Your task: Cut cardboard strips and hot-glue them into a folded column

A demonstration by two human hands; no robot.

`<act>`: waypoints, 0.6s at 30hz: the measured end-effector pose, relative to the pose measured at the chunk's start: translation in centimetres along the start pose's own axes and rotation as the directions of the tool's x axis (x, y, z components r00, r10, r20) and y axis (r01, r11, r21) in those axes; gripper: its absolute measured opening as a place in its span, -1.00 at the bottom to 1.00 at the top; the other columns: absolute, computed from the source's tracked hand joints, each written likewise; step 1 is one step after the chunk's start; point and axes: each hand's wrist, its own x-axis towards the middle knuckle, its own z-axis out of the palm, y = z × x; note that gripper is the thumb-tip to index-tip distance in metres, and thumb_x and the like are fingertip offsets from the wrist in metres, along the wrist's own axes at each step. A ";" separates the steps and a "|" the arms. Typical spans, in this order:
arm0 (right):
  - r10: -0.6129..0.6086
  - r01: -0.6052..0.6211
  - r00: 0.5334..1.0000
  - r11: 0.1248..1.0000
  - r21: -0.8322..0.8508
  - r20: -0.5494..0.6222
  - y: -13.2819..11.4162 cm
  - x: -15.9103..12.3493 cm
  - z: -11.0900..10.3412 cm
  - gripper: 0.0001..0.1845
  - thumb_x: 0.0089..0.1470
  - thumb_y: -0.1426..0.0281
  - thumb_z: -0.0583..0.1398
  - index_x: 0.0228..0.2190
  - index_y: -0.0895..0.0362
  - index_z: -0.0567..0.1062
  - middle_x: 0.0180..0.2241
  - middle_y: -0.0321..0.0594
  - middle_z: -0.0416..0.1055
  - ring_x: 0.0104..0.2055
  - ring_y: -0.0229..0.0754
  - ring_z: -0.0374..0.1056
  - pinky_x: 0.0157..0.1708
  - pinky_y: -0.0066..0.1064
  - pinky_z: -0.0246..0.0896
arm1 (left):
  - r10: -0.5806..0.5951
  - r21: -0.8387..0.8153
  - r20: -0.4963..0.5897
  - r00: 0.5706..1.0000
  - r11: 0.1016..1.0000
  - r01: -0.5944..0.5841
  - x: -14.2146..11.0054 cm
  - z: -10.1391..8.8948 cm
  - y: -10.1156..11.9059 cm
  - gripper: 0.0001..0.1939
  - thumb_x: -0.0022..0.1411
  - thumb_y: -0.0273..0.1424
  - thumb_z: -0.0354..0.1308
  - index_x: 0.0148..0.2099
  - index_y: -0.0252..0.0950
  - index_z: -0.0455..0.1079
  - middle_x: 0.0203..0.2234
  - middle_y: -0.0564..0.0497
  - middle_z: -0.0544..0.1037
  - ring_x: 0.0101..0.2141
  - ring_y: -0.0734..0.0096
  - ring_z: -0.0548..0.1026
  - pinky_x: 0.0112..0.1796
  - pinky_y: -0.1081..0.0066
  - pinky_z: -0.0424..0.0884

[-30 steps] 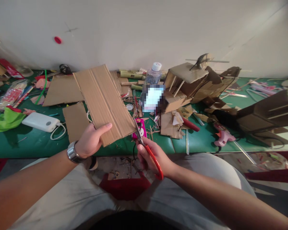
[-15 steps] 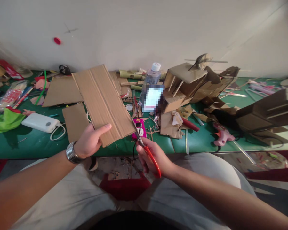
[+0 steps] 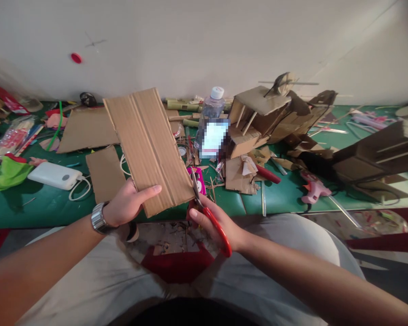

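Though aslant, cardboard (image 3: 149,149) between hands (image 3: 129,203) (image 3: 228,222)

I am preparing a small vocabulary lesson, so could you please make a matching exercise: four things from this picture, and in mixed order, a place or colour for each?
Things:
1. scissors
2. creased cardboard sheet
3. glue gun
4. bottle

Places or colours:
A. pink
B. gripped by the left hand
C. see-through, standing upright
D. held in the right hand

Right pairs: 1-D, 2-B, 3-A, 4-C.
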 end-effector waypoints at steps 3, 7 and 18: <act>0.038 -0.038 0.999 0.999 -0.020 0.012 0.3 0.0 -0.1 -0.52 0.25 -0.11 0.20 -0.25 0.08 0.39 -0.43 -0.29 0.38 -0.38 -0.17 0.32 -0.36 -0.32 0.27 | 0.024 0.056 0.012 1.000 0.998 -0.024 -0.1 -0.1 0.1 -0.46 0.17 -0.18 0.45 0.16 -0.24 0.54 0.09 -0.13 0.65 0.20 -0.09 0.51 0.19 0.08 0.47; 0.117 -0.117 0.993 0.992 -0.050 0.001 0.9 0.0 0.0 -0.52 0.21 -0.07 0.26 -0.31 0.09 0.35 -0.47 -0.33 0.35 -0.43 -0.21 0.31 -0.42 -0.37 0.24 | 0.011 0.073 0.032 0.999 0.997 -0.013 -0.2 -0.4 -0.3 -0.49 0.22 -0.20 0.41 0.18 -0.21 0.53 0.11 -0.10 0.64 0.21 -0.05 0.51 0.21 0.09 0.45; 0.093 -0.095 0.996 0.983 -0.160 -0.017 0.8 0.2 -0.2 -0.54 0.18 -0.01 0.30 -0.34 0.09 0.32 -0.47 -0.40 0.25 -0.43 -0.27 0.16 -0.39 -0.40 0.16 | -0.021 0.001 0.030 0.999 1.000 0.021 -0.3 -0.3 -0.6 -0.49 0.24 -0.22 0.40 0.20 -0.21 0.53 0.13 -0.10 0.63 0.24 -0.04 0.49 0.23 0.09 0.43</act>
